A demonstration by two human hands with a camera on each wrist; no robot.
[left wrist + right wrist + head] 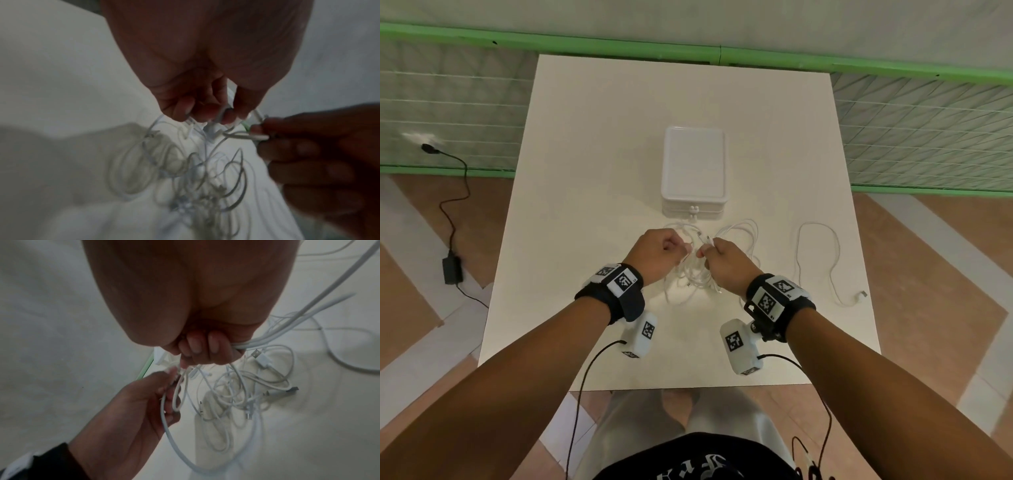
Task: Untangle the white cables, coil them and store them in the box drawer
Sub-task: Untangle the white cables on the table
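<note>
A tangle of white cables [695, 274] hangs between my hands just above the white table [592, 171], in front of the white drawer box [693, 164]. My left hand [659, 253] pinches a strand near the top of the bundle, and its fingertips [207, 112] curl round the cable. My right hand [722, 262] grips several strands in a fist; its fingers [205, 347] close on the cables [236, 394], whose plugs dangle below. The loops [185, 170] trail onto the table under both hands. The box's two drawers [692, 212] are closed.
A separate white cable [822, 260] lies loosely looped on the table to the right, its plug [862, 295] near the right edge. On the floor at the left lie a black adapter [452, 270] and its cord. Beyond the table runs a green-framed mesh fence [722, 54].
</note>
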